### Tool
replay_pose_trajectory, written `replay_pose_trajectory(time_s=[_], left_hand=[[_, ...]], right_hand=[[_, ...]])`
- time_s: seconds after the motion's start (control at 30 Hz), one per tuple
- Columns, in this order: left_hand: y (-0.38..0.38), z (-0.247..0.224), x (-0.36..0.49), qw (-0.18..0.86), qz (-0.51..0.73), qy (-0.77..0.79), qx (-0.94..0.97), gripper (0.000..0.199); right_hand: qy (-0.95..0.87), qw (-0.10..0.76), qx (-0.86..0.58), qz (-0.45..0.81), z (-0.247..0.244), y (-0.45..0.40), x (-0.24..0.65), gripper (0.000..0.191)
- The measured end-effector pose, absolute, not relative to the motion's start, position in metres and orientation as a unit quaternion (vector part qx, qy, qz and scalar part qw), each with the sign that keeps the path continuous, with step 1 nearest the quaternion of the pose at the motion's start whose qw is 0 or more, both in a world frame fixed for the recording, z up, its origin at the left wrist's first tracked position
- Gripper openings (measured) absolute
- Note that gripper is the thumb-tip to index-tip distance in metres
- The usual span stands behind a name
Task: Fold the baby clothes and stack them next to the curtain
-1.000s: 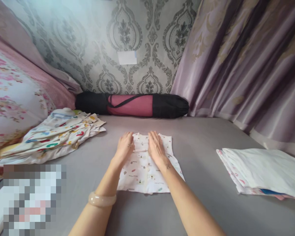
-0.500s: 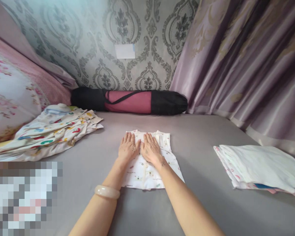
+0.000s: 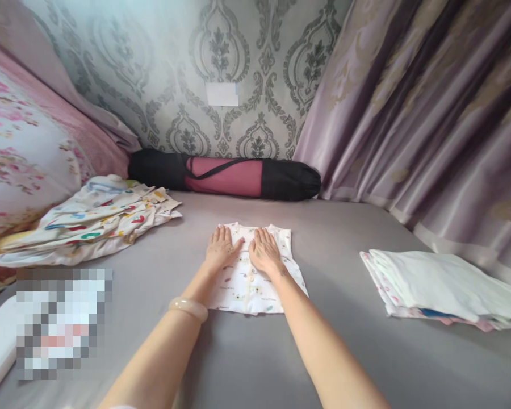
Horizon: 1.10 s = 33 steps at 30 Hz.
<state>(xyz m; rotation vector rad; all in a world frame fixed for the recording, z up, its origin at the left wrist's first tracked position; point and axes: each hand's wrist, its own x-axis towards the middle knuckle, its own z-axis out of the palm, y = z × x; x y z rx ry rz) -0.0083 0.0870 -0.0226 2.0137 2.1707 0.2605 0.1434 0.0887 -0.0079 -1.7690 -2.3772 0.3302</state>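
A small white baby shirt with a tiny print and a buttoned front lies flat on the grey sheet. My left hand rests palm down on its upper left part, fingers stretched toward the neckline. On the upper right part, my right hand lies flat too, fingers extended. Both hands press on the cloth without gripping it. A pale bangle circles my left wrist. The sleeves are partly hidden or folded, and I cannot tell which.
Rumpled printed clothes lie at the left beside a floral pillow. Folded clothes are stacked at the right. Along the wall rests a black and maroon rolled bag. A white object sits at the lower left, next to a blurred patch.
My hands have moved slightly apart on the shirt, both still flat. The camera view has shifted a little, so the surroundings sit differently in the picture.
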Motion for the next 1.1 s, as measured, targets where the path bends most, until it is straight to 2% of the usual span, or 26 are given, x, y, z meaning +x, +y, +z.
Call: replay_pose_trajectory(time_s=[0.17,0.33,0.53,0.7,0.8,0.9,1.0,1.1], left_hand=[[0.076,0.0,-0.025,0.133,0.081,0.713,0.684,0.066],[0.026,-0.006,-0.04,0.126,0.093,0.671,0.724,0.063],[-0.009,-0.029,-0.047,0.062,0.121,0.633,0.762,0.057],[-0.016,-0.03,-0.046,0.02,0.158,0.628,0.761,0.051],[-0.02,-0.027,-0.044,0.005,0.173,0.63,0.757,0.047],[-0.023,-0.026,-0.041,-0.006,0.184,0.636,0.749,0.047],[-0.025,-0.027,-0.039,-0.008,0.173,0.648,0.742,0.05],[-0.026,-0.03,-0.036,-0.002,0.16,0.658,0.736,0.053]], right_hand=[[-0.806,0.033,-0.56,0.19,0.018,0.101,0.161,0.062],[-0.81,0.052,-0.571,0.124,0.016,0.102,0.188,0.061],[-0.815,0.056,-0.57,0.089,-0.01,0.101,0.193,0.057],[-0.81,0.012,-0.576,0.112,-0.003,0.107,0.196,0.057],[-0.811,0.008,-0.577,0.095,0.007,0.108,0.184,0.055],[-0.842,0.052,-0.535,0.047,0.013,0.104,0.152,0.054],[-0.873,0.071,-0.477,0.068,0.012,0.101,0.114,0.057],[-0.869,0.062,-0.483,0.085,0.004,0.101,0.092,0.059]])
